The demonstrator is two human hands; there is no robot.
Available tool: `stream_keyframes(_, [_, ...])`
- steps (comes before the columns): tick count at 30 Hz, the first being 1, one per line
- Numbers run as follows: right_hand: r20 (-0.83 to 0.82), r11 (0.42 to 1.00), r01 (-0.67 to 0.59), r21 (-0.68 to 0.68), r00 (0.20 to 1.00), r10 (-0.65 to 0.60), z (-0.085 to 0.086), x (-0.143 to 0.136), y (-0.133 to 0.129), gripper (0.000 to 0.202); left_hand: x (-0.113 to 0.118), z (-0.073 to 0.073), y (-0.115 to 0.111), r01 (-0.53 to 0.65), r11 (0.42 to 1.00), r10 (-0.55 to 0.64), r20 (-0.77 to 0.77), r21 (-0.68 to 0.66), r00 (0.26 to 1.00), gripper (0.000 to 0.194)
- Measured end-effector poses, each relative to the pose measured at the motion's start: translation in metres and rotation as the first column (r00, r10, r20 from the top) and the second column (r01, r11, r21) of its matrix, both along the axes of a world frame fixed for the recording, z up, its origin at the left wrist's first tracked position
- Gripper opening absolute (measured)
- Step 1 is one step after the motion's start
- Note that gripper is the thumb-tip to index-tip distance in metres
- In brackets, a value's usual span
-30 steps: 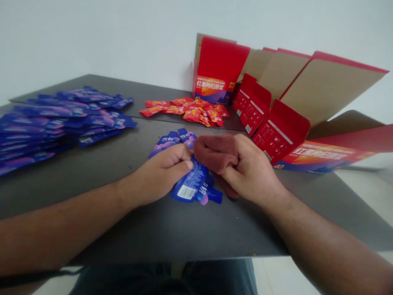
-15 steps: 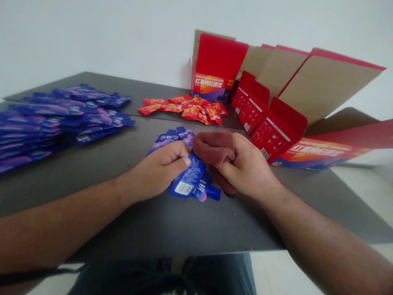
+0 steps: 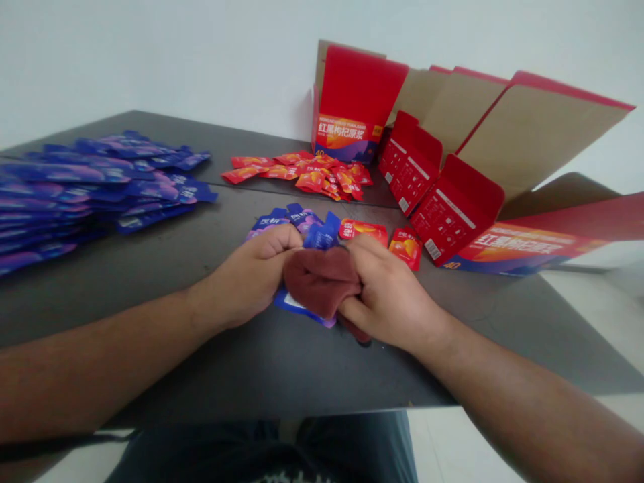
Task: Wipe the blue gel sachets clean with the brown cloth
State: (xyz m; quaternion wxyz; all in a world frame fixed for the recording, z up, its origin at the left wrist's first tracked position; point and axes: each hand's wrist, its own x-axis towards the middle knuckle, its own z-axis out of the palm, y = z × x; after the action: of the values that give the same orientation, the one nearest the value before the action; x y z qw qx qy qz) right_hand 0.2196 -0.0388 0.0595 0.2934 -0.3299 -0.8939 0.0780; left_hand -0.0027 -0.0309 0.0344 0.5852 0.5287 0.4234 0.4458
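Bunched in my right hand (image 3: 390, 292) is a brown cloth (image 3: 322, 278), pressed over the face of a blue sachet (image 3: 322, 235). My left hand (image 3: 261, 272) is closed on the left edge of that sachet; the cloth hides most of it, leaving its top and a strip at the bottom in sight. Just beyond my left hand, more blue and purple sachets (image 3: 266, 221) lie on the grey table (image 3: 241, 382). Two red sachets (image 3: 405, 248) lie past my right hand, one partly covered by it.
A big heap of blue sachets (image 3: 100, 184) covers the table's left side. Several red sachets (image 3: 306, 173) lie at the back middle. Open red cartons (image 3: 349, 134) stand along the back and right, flaps raised, one carton (image 3: 523, 248) near the right edge.
My right hand has wiped the cloth down and left across the sachet, from its upper part to its lower part. Two red sachets behind that hand have come into sight.
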Motion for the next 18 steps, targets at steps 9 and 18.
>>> stream_keyframes(9, [0.083, 0.999, -0.036, 0.019, 0.996, 0.034, -0.002, -0.008, -0.013, 0.013, 0.003, 0.010, -0.004, -0.042, 0.999, 0.042, 0.045, -0.016, 0.998, 0.027])
stream_keyframes(18, [0.126, 0.990, -0.142, 0.012, 0.982, 0.140, -0.005, -0.006, -0.010, 0.016, 0.000, 0.010, -0.002, -0.065, 0.998, 0.065, 0.003, 0.000, 0.998, 0.025])
